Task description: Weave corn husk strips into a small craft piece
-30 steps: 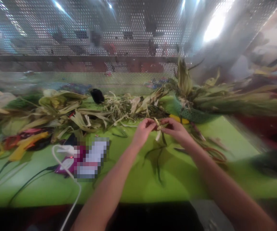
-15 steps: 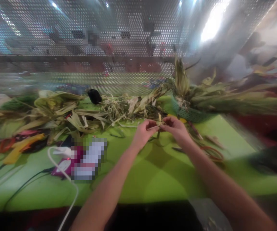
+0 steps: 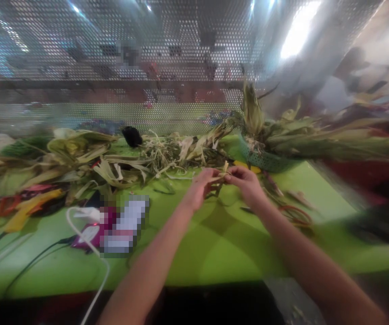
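Between my hands, above the green table, is a small pale strip of corn husk (image 3: 226, 168), folded or knotted, with its short end sticking up and a darker tail hanging below. My left hand (image 3: 199, 187) grips it from the left with its fingers stretched toward it. From the right, my right hand (image 3: 245, 180) pinches it between thumb and forefinger. The exact shape of the piece is blurred and partly covered by fingers. Orange-handled scissors (image 3: 296, 215) lie near my right forearm.
Dry corn husks (image 3: 120, 169) spread along the back of the green table (image 3: 215, 257). A green basket (image 3: 265, 158) holds more husks. At left are a yellow glue gun (image 3: 28, 210), a purple power block (image 3: 88, 237) with a white cable, and a blurred-out phone-like slab (image 3: 127, 223). Behind stands a perforated metal screen (image 3: 181, 58).
My left hand has turned slightly, its fingers now straighter along the husk strip. The strip's upright end leans a little more to the right. My right hand keeps its pinch.
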`<action>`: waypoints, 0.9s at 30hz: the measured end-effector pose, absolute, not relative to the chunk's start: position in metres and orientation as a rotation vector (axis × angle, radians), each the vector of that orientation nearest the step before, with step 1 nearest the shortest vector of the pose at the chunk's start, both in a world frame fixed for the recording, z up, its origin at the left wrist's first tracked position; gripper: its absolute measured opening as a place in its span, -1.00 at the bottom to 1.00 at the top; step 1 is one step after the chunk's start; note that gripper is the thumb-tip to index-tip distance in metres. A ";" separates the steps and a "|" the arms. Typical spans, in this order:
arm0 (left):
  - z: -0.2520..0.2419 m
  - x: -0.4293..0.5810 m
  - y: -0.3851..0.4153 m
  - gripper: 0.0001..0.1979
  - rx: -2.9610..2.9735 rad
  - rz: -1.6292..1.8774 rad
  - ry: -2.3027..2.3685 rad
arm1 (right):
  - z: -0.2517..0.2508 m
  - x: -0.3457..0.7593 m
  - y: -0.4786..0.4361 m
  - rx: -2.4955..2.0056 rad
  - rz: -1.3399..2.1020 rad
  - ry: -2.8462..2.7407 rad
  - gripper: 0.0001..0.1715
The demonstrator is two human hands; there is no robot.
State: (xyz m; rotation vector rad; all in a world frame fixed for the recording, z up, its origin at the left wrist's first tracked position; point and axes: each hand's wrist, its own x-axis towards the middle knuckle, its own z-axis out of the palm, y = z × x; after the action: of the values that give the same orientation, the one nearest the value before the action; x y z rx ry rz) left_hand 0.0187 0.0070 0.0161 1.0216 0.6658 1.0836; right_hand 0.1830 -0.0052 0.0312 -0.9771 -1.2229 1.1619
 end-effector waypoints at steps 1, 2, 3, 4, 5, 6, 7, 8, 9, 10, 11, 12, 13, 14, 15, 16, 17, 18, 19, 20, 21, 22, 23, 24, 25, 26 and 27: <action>0.017 0.017 0.007 -0.54 0.964 1.033 0.617 | 0.031 0.183 -0.005 -0.936 1.173 -1.218 -0.68; 0.017 0.016 0.008 -0.50 0.934 0.990 0.590 | 0.031 0.184 -0.004 -0.896 1.187 -1.223 -0.68; 0.017 0.015 0.008 -0.51 0.933 0.960 0.587 | 0.031 0.185 -0.004 -0.862 1.203 -1.242 -0.69; 0.017 0.014 0.009 -0.54 0.957 0.938 0.601 | 0.031 0.186 -0.003 -0.840 1.212 -1.270 -0.70; 0.016 0.013 0.009 -0.59 0.995 0.925 0.624 | 0.030 0.187 -0.002 -0.833 1.208 -1.301 -0.72; 0.015 0.013 0.010 -0.63 1.035 0.922 0.650 | 0.030 0.188 -0.001 -0.845 1.191 -1.327 -0.72; 0.014 0.013 0.010 -0.66 1.071 0.930 0.672 | 0.030 0.190 0.000 -0.876 1.162 -1.346 -0.72; 0.013 0.013 0.011 -0.68 1.102 0.948 0.686 | 0.030 0.191 0.001 -0.918 1.125 -1.356 -0.71; 0.012 0.014 0.011 -0.69 1.127 0.980 0.695 | 0.029 0.193 0.003 -0.964 1.081 -1.358 -0.69; 0.011 0.014 0.012 -0.70 1.151 1.022 0.702 | 0.029 0.194 0.003 -1.005 1.041 -1.355 -0.65; 0.011 0.015 0.013 -0.70 1.171 1.071 0.716 | 0.029 0.195 0.004 -1.032 1.014 -1.357 -0.60; 0.011 0.015 0.013 -0.69 1.190 1.121 0.737 | 0.029 0.195 0.004 -1.043 1.004 -1.364 -0.55; 0.010 0.016 0.014 -0.69 1.207 1.161 0.760 | 0.029 0.195 0.004 -1.040 1.008 -1.379 -0.52; 0.010 0.016 0.015 -0.69 1.225 1.189 0.783 | 0.029 0.195 0.003 -1.029 1.024 -1.397 -0.49; 0.010 0.016 0.015 -0.69 1.244 1.202 0.803 | 0.029 0.195 0.002 -1.020 1.044 -1.414 -0.48; 0.009 0.017 0.015 -0.68 1.265 1.203 0.819 | 0.029 0.194 0.002 -1.018 1.060 -1.427 -0.50; 0.009 0.018 0.015 -0.68 1.284 1.193 0.827 | 0.029 0.193 0.001 -1.027 1.062 -1.430 -0.56; 0.008 0.018 0.015 -0.68 1.300 1.175 0.827 | 0.029 0.193 0.001 -1.045 1.052 -1.427 -0.62; 0.008 0.019 0.015 -0.68 1.310 1.154 0.821 | 0.029 0.192 0.000 -1.065 1.036 -1.418 -0.68; 0.007 0.020 0.014 -0.68 1.317 1.132 0.809 | 0.029 0.192 0.001 -1.081 1.020 -1.408 -0.70; 0.007 0.021 0.014 -0.69 1.320 1.111 0.796 | 0.029 0.192 0.001 -1.091 1.008 -1.398 -0.71; 0.007 0.021 0.013 -0.69 1.324 1.094 0.785 | 0.029 0.192 0.001 -1.093 1.000 -1.390 -0.70; 0.007 0.021 0.013 -0.69 1.331 1.084 0.782 | 0.029 0.193 0.002 -1.090 0.998 -1.384 -0.70; 0.007 0.022 0.012 -0.69 1.344 1.080 0.789 | 0.028 0.193 0.002 -1.085 0.999 -1.380 -0.71; 0.007 0.022 0.012 -0.69 1.360 1.080 0.802 | 0.028 0.193 0.003 -1.082 1.002 -1.376 -0.71; 0.007 0.022 0.011 -0.69 1.374 1.082 0.817 | 0.027 0.193 0.003 -1.079 1.011 -1.373 -0.71; 0.008 0.022 0.010 -0.69 1.385 1.082 0.824 | 0.026 0.193 0.004 -1.075 1.028 -1.369 -0.70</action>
State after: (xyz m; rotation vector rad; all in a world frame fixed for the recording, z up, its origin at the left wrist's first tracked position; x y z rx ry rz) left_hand 0.0220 0.0105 0.0076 1.3847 0.8245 1.0824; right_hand 0.1931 0.0036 0.0259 -1.0748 -1.3686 1.0284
